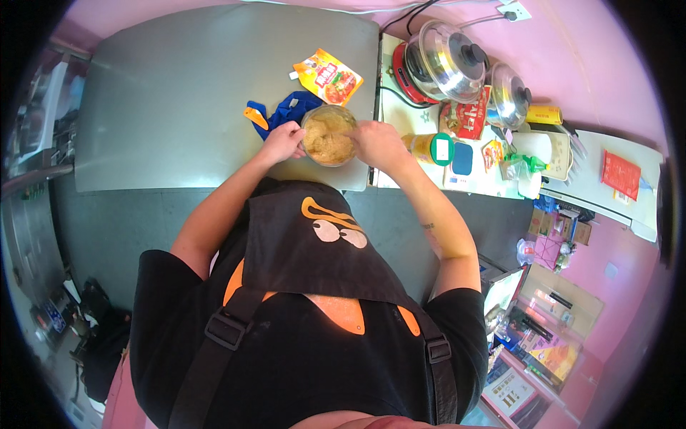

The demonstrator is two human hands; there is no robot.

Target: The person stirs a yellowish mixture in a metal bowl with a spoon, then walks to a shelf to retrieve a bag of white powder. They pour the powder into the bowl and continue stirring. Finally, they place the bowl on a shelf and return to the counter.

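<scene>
A round clear-walled bowl (310, 151) stands near the front edge of the steel table, filled with a thick yellow-brown mixture (327, 145). My left hand (284, 142) grips the bowl's left rim between thumb and fingers. Over the right rim, my right hand (378, 142) is curled around a slim utensil (347, 133). Most of that utensil is hidden by the fingers, and its end sits in the mixture. Behind the bowl lies a yellow and red spouted sauce pouch (329, 78). A crumpled blue cloth (292, 110) with an orange patch lies at the bowl's back left.
The steel table (203, 96) meets a white counter on the right. On that counter are a green-lidded tub (429, 149), a kitchen scale (462, 166), a red packet (465, 115) and a red electric pot (429, 67) under a clear domed lid. A cable runs along the counter.
</scene>
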